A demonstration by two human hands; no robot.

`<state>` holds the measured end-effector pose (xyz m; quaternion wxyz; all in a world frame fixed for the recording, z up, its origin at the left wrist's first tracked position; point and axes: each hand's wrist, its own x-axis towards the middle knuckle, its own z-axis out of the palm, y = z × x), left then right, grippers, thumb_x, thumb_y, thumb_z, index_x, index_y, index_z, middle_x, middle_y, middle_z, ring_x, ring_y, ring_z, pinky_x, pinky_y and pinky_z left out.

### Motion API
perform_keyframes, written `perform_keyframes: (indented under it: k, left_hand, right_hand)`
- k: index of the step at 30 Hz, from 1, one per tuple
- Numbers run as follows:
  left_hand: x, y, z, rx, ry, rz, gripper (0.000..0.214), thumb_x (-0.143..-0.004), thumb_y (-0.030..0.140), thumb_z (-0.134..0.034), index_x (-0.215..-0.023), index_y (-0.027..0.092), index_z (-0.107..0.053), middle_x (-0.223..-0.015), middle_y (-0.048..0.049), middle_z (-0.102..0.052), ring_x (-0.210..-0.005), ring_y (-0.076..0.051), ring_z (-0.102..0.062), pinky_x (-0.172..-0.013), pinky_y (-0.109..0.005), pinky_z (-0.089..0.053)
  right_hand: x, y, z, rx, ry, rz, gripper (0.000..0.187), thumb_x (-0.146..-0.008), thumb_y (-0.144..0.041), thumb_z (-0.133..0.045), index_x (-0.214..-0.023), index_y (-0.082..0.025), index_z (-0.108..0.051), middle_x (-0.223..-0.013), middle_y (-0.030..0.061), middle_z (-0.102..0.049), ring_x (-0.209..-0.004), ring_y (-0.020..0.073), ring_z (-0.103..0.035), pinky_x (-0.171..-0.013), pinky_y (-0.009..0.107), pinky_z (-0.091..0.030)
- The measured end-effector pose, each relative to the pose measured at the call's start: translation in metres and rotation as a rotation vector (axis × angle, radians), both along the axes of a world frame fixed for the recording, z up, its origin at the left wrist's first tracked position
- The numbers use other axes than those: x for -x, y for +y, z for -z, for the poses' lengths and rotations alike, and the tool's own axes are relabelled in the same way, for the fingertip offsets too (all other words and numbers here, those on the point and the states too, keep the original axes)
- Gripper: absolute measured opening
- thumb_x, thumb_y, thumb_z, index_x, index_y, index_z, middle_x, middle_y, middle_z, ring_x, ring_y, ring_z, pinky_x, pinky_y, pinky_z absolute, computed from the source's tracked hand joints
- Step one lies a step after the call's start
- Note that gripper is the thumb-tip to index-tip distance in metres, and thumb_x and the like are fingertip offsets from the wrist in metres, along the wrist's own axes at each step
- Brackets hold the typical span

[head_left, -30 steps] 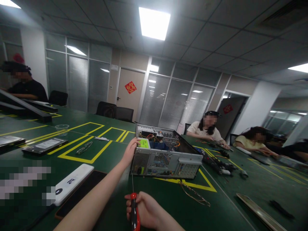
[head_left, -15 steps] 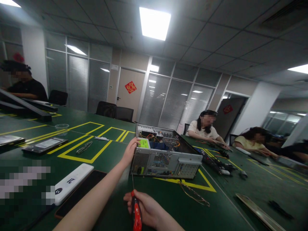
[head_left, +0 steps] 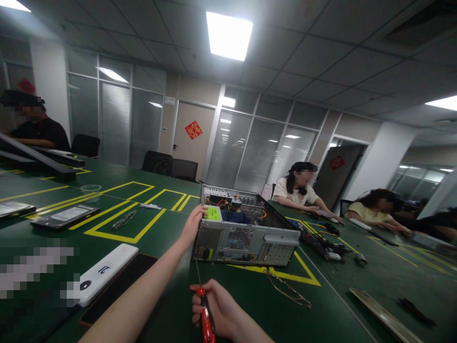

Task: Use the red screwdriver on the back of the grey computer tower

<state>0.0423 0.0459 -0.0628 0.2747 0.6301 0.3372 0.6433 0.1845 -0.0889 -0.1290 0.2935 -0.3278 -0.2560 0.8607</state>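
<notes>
An open desktop computer case [head_left: 260, 244] lies on its side on the green table, its back panel facing me. Inside, wires and boards show, and a power supply [head_left: 213, 214] with a bright green label fills the left corner. My left hand [head_left: 192, 225] grips that corner, fingers bent over the edge by the label. In my right hand [head_left: 216, 307], closed around its handle, is a red and black screwdriver [head_left: 207, 320]. Its thin shaft points up to the lower left edge of the back panel; whether the tip sits on a screw I cannot tell.
Left of my arms lie a white device [head_left: 109, 274] marked 21, a dark phone-like slab [head_left: 117, 290] and a hard drive [head_left: 66, 216]. A cable loop [head_left: 287, 289] lies before the case. Cables and parts [head_left: 326, 245] spread rightward, near a long metal piece [head_left: 387, 314]. Other people sit around.
My right hand turns the screwdriver slightly, its fingers shifting on the handle, which sits a little further right. My left hand stays on the case corner.
</notes>
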Motion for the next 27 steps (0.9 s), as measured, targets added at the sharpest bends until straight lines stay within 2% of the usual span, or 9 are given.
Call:
perform_keyframes:
  k: [3, 6, 9, 14, 16, 18, 21, 23, 27]
  left_hand:
    - [0.0, -0.002, -0.001, -0.009, 0.001, -0.006, 0.026, -0.086, 0.029, -0.037, -0.077, 0.02, -0.059, -0.117, -0.0073, -0.065, -0.132, -0.024, -0.044, -0.114, -0.044, -0.031]
    - [0.0, -0.002, -0.002, -0.007, -0.006, -0.003, 0.025, -0.085, 0.028, -0.037, -0.077, 0.02, -0.059, -0.117, -0.0071, -0.065, -0.132, -0.024, -0.044, -0.114, -0.044, -0.031]
    - [-0.001, -0.001, -0.001, 0.004, -0.022, 0.008, 0.025, -0.085, 0.028, -0.037, -0.077, 0.02, -0.059, -0.117, -0.008, -0.065, -0.133, -0.024, -0.043, -0.115, -0.044, -0.029]
    - [-0.002, 0.002, 0.001, -0.006, -0.033, 0.009, 0.025, -0.085, 0.028, -0.038, -0.078, 0.019, -0.06, -0.118, -0.008, -0.064, -0.133, -0.024, -0.043, -0.115, -0.043, -0.028]
    - [-0.001, 0.003, 0.002, -0.012, -0.024, 0.004, 0.025, -0.086, 0.028, -0.037, -0.079, 0.019, -0.06, -0.118, -0.0078, -0.065, -0.133, -0.023, -0.044, -0.115, -0.043, -0.028]
    - [-0.001, 0.003, 0.003, -0.017, -0.015, -0.002, 0.025, -0.086, 0.028, -0.037, -0.078, 0.02, -0.06, -0.118, -0.0076, -0.065, -0.133, -0.023, -0.044, -0.115, -0.043, -0.029]
    - [-0.001, 0.003, 0.002, -0.023, -0.01, -0.005, 0.025, -0.086, 0.028, -0.037, -0.078, 0.02, -0.06, -0.117, -0.0071, -0.065, -0.132, -0.022, -0.044, -0.115, -0.043, -0.03]
    - [-0.001, 0.003, 0.002, -0.018, -0.01, -0.006, 0.026, -0.086, 0.027, -0.037, -0.078, 0.02, -0.06, -0.117, -0.0072, -0.065, -0.132, -0.022, -0.044, -0.115, -0.042, -0.03]
    - [-0.001, 0.001, 0.0, -0.006, -0.016, 0.005, 0.026, -0.086, 0.026, -0.037, -0.078, 0.02, -0.06, -0.117, -0.0078, -0.064, -0.132, -0.023, -0.044, -0.114, -0.041, -0.031]
  right_hand:
    - [-0.005, -0.001, -0.002, -0.061, 0.032, -0.049, 0.045, -0.051, -0.01, -0.055, -0.096, -0.015, -0.058, -0.066, -0.0029, -0.055, -0.059, 0.0102, -0.052, -0.066, 0.025, -0.038]
    - [-0.009, 0.001, -0.001, -0.115, 0.035, -0.09, 0.062, -0.042, 0.001, -0.053, -0.102, -0.014, -0.059, -0.073, -0.0009, -0.061, -0.069, 0.0126, -0.058, -0.073, 0.029, -0.038]
    - [-0.013, 0.004, 0.002, -0.138, 0.034, -0.105, 0.064, -0.043, 0.004, -0.06, -0.105, -0.011, -0.059, -0.077, 0.0009, -0.064, -0.072, 0.0137, -0.06, -0.078, 0.032, -0.039]
    - [-0.015, 0.004, 0.001, -0.158, 0.02, -0.083, 0.057, -0.049, -0.005, -0.08, -0.103, -0.005, -0.061, -0.101, 0.0184, -0.068, -0.092, 0.022, -0.065, -0.093, 0.037, -0.037]
    - [-0.015, 0.004, 0.001, -0.152, 0.0, -0.031, 0.048, -0.054, -0.012, -0.083, -0.097, -0.002, -0.063, -0.1, 0.0204, -0.068, -0.092, 0.0216, -0.065, -0.093, 0.034, -0.038]
    - [-0.013, 0.003, 0.001, -0.127, -0.027, 0.043, 0.038, -0.061, -0.02, -0.082, -0.089, -0.002, -0.065, -0.092, 0.0168, -0.069, -0.085, 0.0174, -0.066, -0.087, 0.028, -0.042]
    - [-0.006, 0.002, 0.002, -0.05, -0.063, 0.14, 0.026, -0.075, -0.034, -0.073, -0.08, -0.01, -0.064, -0.075, 0.0058, -0.067, -0.069, 0.0102, -0.063, -0.067, 0.02, -0.046]
    - [-0.001, 0.0, 0.002, 0.014, -0.076, 0.167, 0.027, -0.081, -0.041, -0.065, -0.078, -0.015, -0.06, -0.066, 0.0001, -0.063, -0.059, 0.0079, -0.06, -0.056, 0.017, -0.044]
    - [0.003, -0.003, -0.001, 0.114, -0.086, 0.14, 0.038, -0.09, -0.051, -0.045, -0.075, -0.017, -0.055, -0.057, -0.0022, -0.055, -0.043, 0.0066, -0.049, -0.041, 0.014, -0.035]
